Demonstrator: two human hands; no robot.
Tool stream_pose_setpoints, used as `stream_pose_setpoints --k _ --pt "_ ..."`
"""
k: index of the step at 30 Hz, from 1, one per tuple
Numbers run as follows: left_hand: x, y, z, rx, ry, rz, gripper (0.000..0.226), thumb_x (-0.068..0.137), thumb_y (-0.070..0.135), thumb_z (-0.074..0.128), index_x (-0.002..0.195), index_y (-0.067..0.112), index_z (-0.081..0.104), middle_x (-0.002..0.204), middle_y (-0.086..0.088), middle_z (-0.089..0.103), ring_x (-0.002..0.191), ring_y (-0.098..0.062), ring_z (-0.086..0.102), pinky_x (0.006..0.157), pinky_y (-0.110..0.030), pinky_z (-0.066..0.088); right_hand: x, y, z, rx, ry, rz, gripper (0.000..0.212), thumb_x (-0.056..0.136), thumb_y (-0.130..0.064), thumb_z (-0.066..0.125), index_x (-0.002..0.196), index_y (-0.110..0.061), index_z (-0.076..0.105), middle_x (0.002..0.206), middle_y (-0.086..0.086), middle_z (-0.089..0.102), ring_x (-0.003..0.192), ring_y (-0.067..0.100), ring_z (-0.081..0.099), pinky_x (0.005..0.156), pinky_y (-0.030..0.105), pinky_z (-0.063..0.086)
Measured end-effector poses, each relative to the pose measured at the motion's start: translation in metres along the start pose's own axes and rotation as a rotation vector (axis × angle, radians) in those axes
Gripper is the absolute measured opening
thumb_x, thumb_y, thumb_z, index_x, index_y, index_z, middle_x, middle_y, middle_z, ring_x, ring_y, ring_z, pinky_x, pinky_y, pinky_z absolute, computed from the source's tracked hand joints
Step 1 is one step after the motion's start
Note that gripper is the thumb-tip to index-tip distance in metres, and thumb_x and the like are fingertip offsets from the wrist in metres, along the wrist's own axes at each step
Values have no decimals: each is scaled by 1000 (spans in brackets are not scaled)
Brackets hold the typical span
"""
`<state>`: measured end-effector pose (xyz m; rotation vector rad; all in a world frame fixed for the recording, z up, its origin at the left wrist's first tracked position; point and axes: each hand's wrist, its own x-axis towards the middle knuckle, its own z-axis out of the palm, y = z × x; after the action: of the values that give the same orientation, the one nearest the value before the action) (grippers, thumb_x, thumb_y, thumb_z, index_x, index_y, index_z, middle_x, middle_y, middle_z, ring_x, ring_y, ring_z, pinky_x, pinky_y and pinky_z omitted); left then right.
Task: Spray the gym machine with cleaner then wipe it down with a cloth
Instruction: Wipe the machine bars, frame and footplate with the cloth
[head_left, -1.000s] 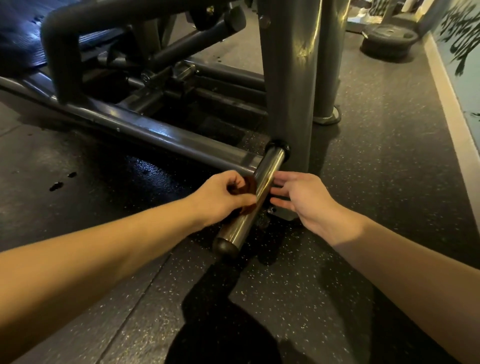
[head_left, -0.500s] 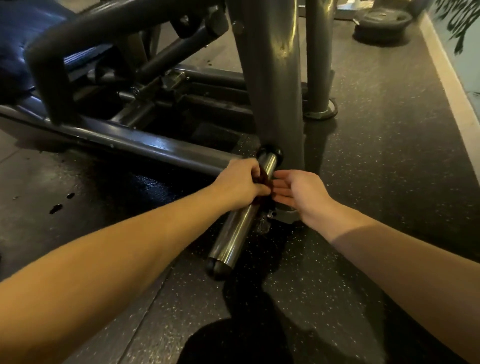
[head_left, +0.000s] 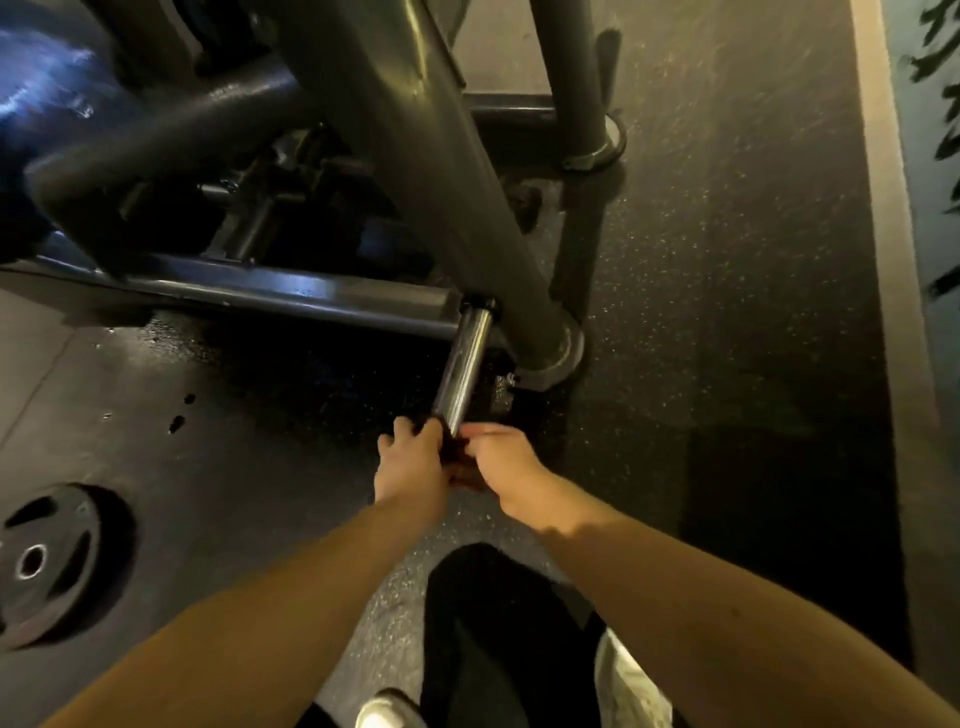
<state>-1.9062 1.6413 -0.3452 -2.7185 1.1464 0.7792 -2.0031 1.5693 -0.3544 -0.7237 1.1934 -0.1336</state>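
At the foot of the dark grey steel gym machine (head_left: 415, 156), low against the speckled black rubber floor (head_left: 701, 312), a polished chrome weight peg (head_left: 464, 358) juts toward the camera, and both hands meet at its near end. The left hand (head_left: 410, 467) has its fingers curled over the tip of the peg, with a small dark cloth (head_left: 460, 460) bunched under them; the right hand (head_left: 501, 467) comes in from the other side, its fingers curled and seemingly pinching the same cloth, though blur and shadow hide the exact hold. The cloth sits between the two hands, touching the peg's end. A wet sheen on the floor (head_left: 171, 343) left of the peg, and a gloss on the low frame rail, suggest cleaner has already gone on here, so I judge the spraying of this part done and the wiping under way. No spray bottle is in view. The tall uprights, the blue padded seat (head_left: 36, 67) and the rest of the frame would seem to be left. A round black weight plate (head_left: 49, 566) lies on the floor, well apart to the left.
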Motion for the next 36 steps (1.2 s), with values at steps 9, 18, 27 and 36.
stream_pose_setpoints --k 9,18,27,36 --pt "-167 36 -154 -580 -199 -392 28 90 28 79 94 21 52 94 -9 70 76 -27 72 60 -35 60 -213 -71 -12 -71 -119 229 20 99 -10 55 106 -13 73 107 10 72 102 26 67 95 43 54" --pt "-312 88 -347 -791 -247 -291 15 101 29 64 106 15 63 90 -8 66 69 -20 64 50 -29 52 -419 -207 2 -1 -106 259 31 102 -36 61 120 -11 67 117 17 69 105 32 70 73 42 63" --pt "-387 53 -449 -899 23 -146 7 97 12 66 100 18 64 91 -6 69 76 -15 69 55 -19 55 -496 -282 48 -239 -371 83 35 95 -15 72 130 -13 67 116 12 76 108 29 72 97 48 59" --pt "-410 -32 -482 -1320 181 -207 52 93 9 74 136 17 47 117 -2 64 98 -12 68 69 -17 56 -513 -309 143 -497 -495 -30 30 98 -4 62 124 -16 69 118 13 73 111 29 70 101 49 56"
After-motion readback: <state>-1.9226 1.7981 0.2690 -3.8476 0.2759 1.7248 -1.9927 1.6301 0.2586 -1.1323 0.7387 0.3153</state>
